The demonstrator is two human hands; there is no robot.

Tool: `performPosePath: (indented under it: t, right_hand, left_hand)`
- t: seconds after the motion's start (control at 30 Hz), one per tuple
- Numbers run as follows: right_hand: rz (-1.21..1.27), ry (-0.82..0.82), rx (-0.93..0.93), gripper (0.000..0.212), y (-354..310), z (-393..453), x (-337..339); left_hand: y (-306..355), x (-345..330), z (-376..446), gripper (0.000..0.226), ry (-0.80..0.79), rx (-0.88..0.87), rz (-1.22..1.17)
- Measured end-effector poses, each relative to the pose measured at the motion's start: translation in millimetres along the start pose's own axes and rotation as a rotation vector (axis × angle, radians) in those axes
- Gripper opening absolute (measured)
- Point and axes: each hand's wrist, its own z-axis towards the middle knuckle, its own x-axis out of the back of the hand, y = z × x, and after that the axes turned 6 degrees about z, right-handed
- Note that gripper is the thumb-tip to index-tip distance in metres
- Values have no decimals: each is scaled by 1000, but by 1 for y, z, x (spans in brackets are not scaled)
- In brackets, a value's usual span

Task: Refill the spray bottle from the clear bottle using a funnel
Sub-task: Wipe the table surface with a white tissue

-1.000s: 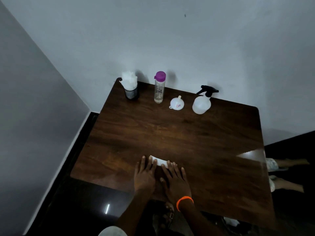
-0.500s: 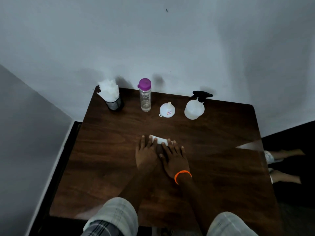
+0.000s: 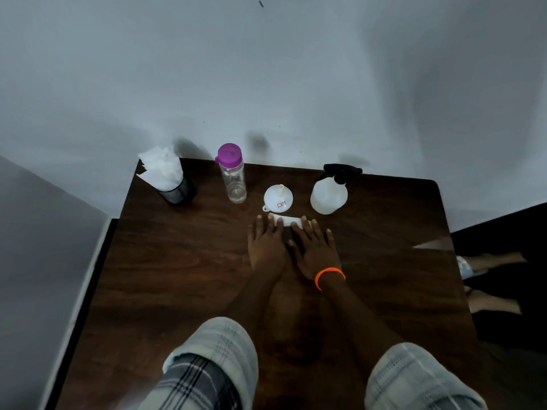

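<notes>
Both hands, left hand (image 3: 266,247) and right hand (image 3: 315,250), fingers flat and spread, have slid a white card (image 3: 285,221) forward to the funnel (image 3: 278,198); refilling not started.

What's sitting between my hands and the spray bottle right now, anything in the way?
Nothing visible blocks it. Both the left hand and right hand lie flat on a white card. The spray bottle stands just beyond the right hand, with bare table between. The funnel sits to its left, off that path.
</notes>
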Motion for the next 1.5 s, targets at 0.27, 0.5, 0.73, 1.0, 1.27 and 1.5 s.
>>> performPosePath:
  t: [0.27, 0.5, 0.73, 1.0, 1.27, 1.5]
  right_hand:
    - [47, -1, -119, 59, 37, -50, 4]
    - [56, 27, -147, 60, 26, -118, -23]
    - [52, 9, -53, 59, 13, -169, -48]
    - [-22, -34, 105, 61, 12, -232, -74]
    - [-56, -77, 207, 61, 38, -295, -85]
    - [-68, -106, 149, 60, 85, -318, -71]
  left_hand:
    - [43, -14, -20, 65, 2, -129, 64]
    - [40, -27, -70, 74, -49, -178, 139]
    - [26, -50, -141, 67, -71, -79, 151]
    - [25, -80, -225, 66, -87, 70, 95]
    - [61, -116, -291, 68, -124, 146, 58]
    - [105, -131, -294, 69, -154, 75, 40]
